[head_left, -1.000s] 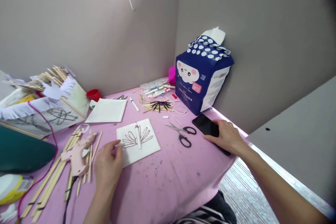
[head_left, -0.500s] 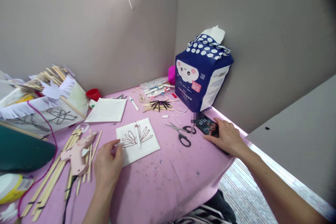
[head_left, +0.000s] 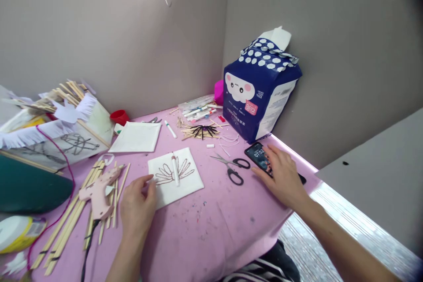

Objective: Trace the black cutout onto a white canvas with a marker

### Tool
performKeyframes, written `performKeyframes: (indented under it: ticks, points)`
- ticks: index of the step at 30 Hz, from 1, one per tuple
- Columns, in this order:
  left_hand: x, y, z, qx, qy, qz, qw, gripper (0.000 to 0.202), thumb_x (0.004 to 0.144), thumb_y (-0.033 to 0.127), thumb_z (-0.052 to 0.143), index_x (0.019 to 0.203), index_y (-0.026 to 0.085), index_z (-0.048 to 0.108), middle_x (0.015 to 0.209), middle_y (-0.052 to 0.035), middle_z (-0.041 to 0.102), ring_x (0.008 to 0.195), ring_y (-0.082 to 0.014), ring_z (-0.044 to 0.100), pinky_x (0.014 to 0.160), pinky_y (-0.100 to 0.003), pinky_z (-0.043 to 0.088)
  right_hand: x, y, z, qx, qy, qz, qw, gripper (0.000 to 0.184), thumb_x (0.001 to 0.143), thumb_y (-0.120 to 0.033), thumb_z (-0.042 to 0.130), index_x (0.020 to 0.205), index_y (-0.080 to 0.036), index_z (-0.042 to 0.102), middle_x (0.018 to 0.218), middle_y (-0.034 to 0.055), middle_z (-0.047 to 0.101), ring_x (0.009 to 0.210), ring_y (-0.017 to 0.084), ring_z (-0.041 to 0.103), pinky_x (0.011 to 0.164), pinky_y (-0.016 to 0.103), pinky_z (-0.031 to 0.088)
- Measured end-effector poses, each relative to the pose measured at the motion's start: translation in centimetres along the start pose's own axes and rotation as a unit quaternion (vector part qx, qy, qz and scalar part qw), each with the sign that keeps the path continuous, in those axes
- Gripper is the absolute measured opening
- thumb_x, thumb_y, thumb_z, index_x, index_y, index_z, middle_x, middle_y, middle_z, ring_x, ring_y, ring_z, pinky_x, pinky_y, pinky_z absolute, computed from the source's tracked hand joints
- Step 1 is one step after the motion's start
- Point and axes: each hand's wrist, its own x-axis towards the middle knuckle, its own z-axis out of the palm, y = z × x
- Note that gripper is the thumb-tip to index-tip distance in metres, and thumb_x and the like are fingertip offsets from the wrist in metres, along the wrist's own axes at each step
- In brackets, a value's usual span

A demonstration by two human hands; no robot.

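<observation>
My right hand lies over a black phone, its fingers stretched across the lit screen and the thumb off the near edge. The phone lies flat near the table's right edge. My left hand rests at the left edge of a white canvas panel, with thumb and index finger apart and nothing between them. Petal outlines in dark brown are drawn on the panel, and a capped white marker lies across them. Between the panel and the phone are black-handled scissors, slightly spread.
On the left lie a pink glue gun, wooden sticks and a glue bottle. A decorated box holds more sticks. Behind are a blank panel, markers, a black spider-like piece and a tissue pack.
My right hand has loosened from the phone's edges and now lies across its screen; the phone's lower end shows beyond the hand. My left hand stays by the panel. The view has shifted slightly.
</observation>
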Motion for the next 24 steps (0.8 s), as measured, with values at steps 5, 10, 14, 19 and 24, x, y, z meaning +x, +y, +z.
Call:
performKeyframes:
  ticks: [5,10,14,19,24]
  points:
    - [0.0,0.2,0.1,-0.009,0.015,0.022,1.0,0.027,0.079,0.042,0.051,0.084,0.02,0.067,0.089,-0.004,0.066,0.076,-0.0197,0.058,0.071,-0.032,0.044,0.3,-5.1,0.0,0.108,0.002,-0.112,0.988,0.026,0.093,-0.036,0.047,0.102,-0.017,0.062,0.108,0.01,0.06,0.103,0.024,0.053,0.093,0.038,0.04]
    - [0.1,0.2,0.0,-0.016,0.038,0.03,0.999,0.032,0.081,0.045,0.052,0.062,0.02,0.057,0.078,-0.0033,0.062,0.071,-0.018,0.055,0.069,-0.031,0.043,2.0,-7.4,1.1,0.086,-0.028,-0.116,0.989,0.027,0.095,-0.031,0.042,0.095,-0.017,0.065,0.096,0.0094,0.061,0.093,0.022,0.055,0.083,0.034,0.043]
    - [0.0,0.1,0.0,-0.017,0.041,0.031,0.999,0.029,0.083,0.043,0.051,0.067,0.019,0.059,0.075,-0.0028,0.061,0.07,-0.0179,0.055,0.068,-0.03,0.042,4.6,-8.4,1.7,0.019,-0.087,-0.1,0.991,0.026,0.095,-0.03,0.043,0.094,-0.019,0.067,0.094,0.0066,0.065,0.088,0.02,0.06,0.075,0.029,0.042]
    - [0.0,-0.1,0.1,-0.024,0.042,0.027,0.998,0.022,0.083,0.037,0.052,0.077,0.019,0.063,0.079,-0.0028,0.062,0.072,-0.0183,0.057,0.068,-0.031,0.043,8.4,-10.0,2.0,-0.037,-0.147,-0.091,0.984,0.027,0.094,-0.028,0.042,0.094,-0.02,0.068,0.097,0.0056,0.066,0.089,0.02,0.062,0.07,0.029,0.041]
    - [0.1,-0.2,0.2,-0.032,0.034,0.016,0.999,0.017,0.082,0.031,0.051,0.081,0.019,0.063,0.082,-0.0033,0.063,0.075,-0.0187,0.057,0.071,-0.032,0.044,10.9,-10.7,4.2,-0.051,-0.153,-0.114,0.98,0.022,0.091,-0.027,0.047,0.097,-0.019,0.066,0.106,0.0086,0.064,0.094,0.023,0.061,0.069,0.031,0.042]
